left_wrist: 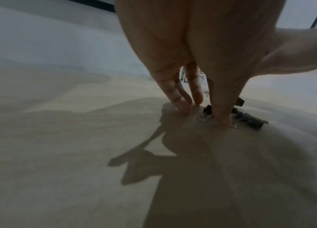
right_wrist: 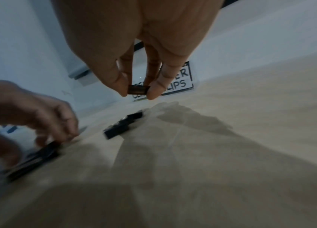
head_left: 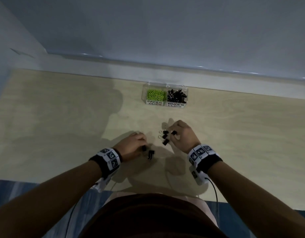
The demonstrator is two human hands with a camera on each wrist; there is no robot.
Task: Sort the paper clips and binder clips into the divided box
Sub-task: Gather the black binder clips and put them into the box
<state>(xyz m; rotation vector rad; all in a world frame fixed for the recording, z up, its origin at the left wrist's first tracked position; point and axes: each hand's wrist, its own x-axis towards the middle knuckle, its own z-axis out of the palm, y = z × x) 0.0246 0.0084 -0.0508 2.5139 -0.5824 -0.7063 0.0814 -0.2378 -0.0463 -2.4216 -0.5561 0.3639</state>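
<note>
right hand [head_left: 182,136] grip is closed in a pinch on one black binder clip [right_wrist: 138,89], held off the table [head_left: 62,117] between thumb and fingertip. left hand [head_left: 131,145] is pressed fingertips-down on the table at another binder clip [left_wrist: 207,109]; whether its grip has actually closed on that clip cannot be told, wrist view is blurred. a small cluster of loose binder clips [head_left: 164,137] lies between the hands, one more [head_left: 150,154] just beside the left hand. the divided box [head_left: 165,86] sits further back on the table, green paper clips [head_left: 156,95] in the left cell, black clips in the right cell labelled binder clips [head_left: 176,105]. the held clip is probably best carried over the right cell and dropped from directly above, kept clear of the divider so nothing lands among the paper clips. path to the box looks unobstructed. wire handles of clustered clips may be tangled, so extras could be dragged along. no loose paper clips are seen on the table.
</note>
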